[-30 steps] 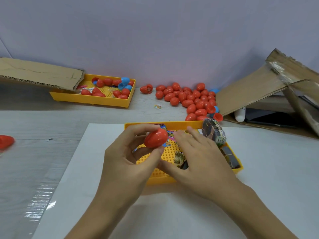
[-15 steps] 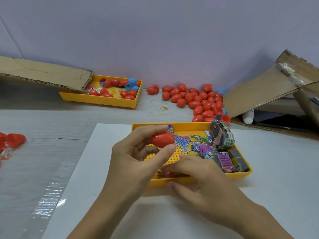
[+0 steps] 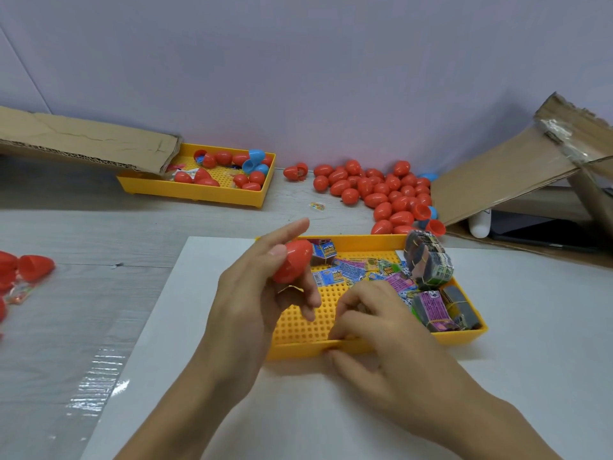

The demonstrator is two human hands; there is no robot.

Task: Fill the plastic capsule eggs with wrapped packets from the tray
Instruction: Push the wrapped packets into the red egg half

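Observation:
My left hand holds a closed red capsule egg between thumb and fingers, raised above the left end of the near yellow tray. A scrap of wrapper shows under its fingers. Loose wrapped packets lie across the back of the tray. Banded bundles of packets sit at its right end. My right hand sits at the tray's near wall with the thumb outside and the fingers curled inside. Whether a packet is under those fingers is hidden.
A pile of red eggs lies against the wall behind the tray, and a second yellow tray with eggs stands at the back left under a cardboard flap. An open cardboard box is on the right. Red egg halves lie far left.
My left hand has tilted the red egg upward, the index finger lifting off it. My right hand pulled back from over the packets to the tray's near wall and curled its fingers.

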